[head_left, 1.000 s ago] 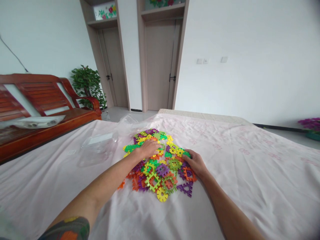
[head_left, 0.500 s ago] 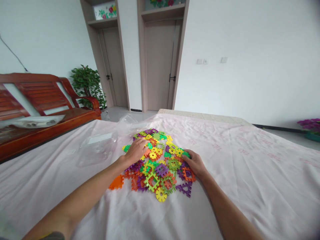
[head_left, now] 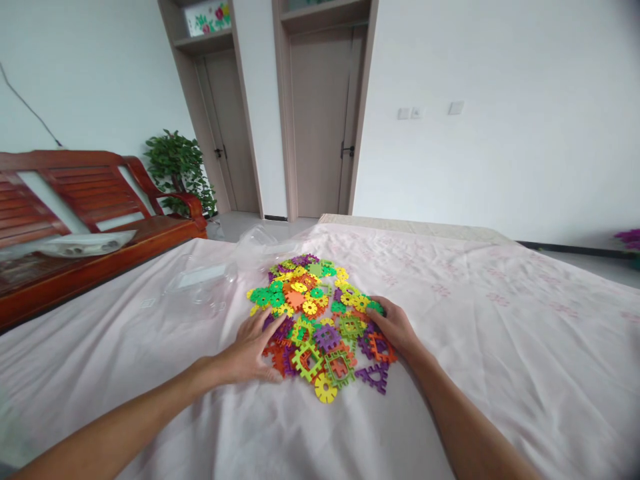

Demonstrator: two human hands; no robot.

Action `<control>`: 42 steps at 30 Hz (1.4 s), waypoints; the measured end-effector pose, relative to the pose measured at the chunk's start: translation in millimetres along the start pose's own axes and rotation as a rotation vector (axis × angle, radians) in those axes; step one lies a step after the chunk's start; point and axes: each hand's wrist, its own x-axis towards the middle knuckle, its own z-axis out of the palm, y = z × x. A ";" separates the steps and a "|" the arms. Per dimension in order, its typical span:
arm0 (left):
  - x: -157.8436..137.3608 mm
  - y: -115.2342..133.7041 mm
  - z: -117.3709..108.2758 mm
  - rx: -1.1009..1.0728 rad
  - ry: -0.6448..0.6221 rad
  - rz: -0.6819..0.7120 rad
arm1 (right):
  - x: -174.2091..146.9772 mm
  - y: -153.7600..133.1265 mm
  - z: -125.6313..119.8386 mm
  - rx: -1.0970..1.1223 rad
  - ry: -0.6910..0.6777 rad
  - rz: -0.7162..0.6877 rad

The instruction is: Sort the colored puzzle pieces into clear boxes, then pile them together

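A pile of plastic toy building pieces (head_left: 327,337) lies on the bedsheet, mixing notched round discs with toothed square and triangular frames in yellow, green, purple, orange and lime. My left hand (head_left: 254,348) is at the pile's near left edge, fingers spread, holding nothing visible. It partly hides orange and purple pieces there. At the right edge, my right hand (head_left: 399,330) has its thumb and forefinger around a green notched disc (head_left: 375,307). Just below it are an orange frame (head_left: 383,348) and a purple triangular frame (head_left: 374,377). A yellow disc (head_left: 325,388) marks the pile's near end.
Clear plastic packaging (head_left: 200,287) sits left of the pile, with more behind it. The pale bedsheet (head_left: 500,360) is wrinkled. A wooden bench (head_left: 95,193) and a leafy plant (head_left: 175,167) stand at left; two doors (head_left: 320,120) are in the far wall.
My left hand has drawn back from the middle of the pile toward its near left edge, and its fingers have spread. My right hand stays at the green disc. The view has shifted slightly.
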 end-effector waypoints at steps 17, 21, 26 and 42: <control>106.9 72.6 41.9 -0.171 0.199 0.222 | -1.8 3.7 -7.3 0.016 0.307 0.165; 135.4 90.5 41.2 -0.227 0.232 0.226 | 0.1 12.1 -10.4 0.046 0.419 0.203; 140.6 109.8 33.7 -0.237 0.328 0.203 | 1.5 18.7 -10.0 0.184 0.482 0.269; 64.5 135.9 32.0 0.066 0.079 0.689 | -4.4 -2.2 -11.1 0.395 0.256 0.003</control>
